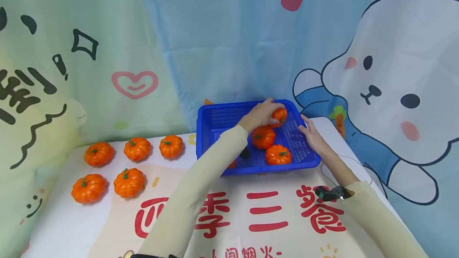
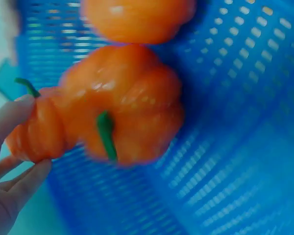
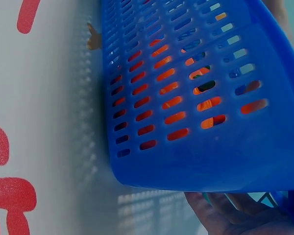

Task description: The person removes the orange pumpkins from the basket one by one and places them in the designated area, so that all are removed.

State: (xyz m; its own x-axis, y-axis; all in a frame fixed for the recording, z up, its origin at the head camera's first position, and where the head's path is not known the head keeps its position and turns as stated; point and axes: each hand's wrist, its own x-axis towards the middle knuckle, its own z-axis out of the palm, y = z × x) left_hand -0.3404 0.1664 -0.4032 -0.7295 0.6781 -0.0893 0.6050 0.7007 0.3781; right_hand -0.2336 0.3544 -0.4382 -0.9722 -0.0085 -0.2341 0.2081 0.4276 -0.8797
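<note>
My left hand (image 1: pixel 263 114) reaches over the back right of the blue plastic basket (image 1: pixel 200 134) and grips a small orange pumpkin (image 1: pixel 279 116). In the left wrist view, the thumb and fingers (image 2: pixel 27 181) hold this green-stemmed pumpkin (image 2: pixel 41 129) from its side, against a larger-looking pumpkin (image 2: pixel 127 98). Two more pumpkins, one in the middle (image 1: pixel 263 137) and one at the front (image 1: pixel 279 155), lie in the basket. My right hand (image 1: pixel 313 136) holds the basket's right rim. In the right wrist view its fingers (image 3: pixel 213 210) lie outside the wall, the thumb hidden.
Several orange pumpkins, such as one near the front (image 1: pixel 130 183), lie on the left of the table (image 1: pixel 53 218). Part of another orange thing (image 1: pixel 233 164) shows in the basket behind my left sleeve. A printed curtain (image 1: pixel 215 31) hangs right behind the table.
</note>
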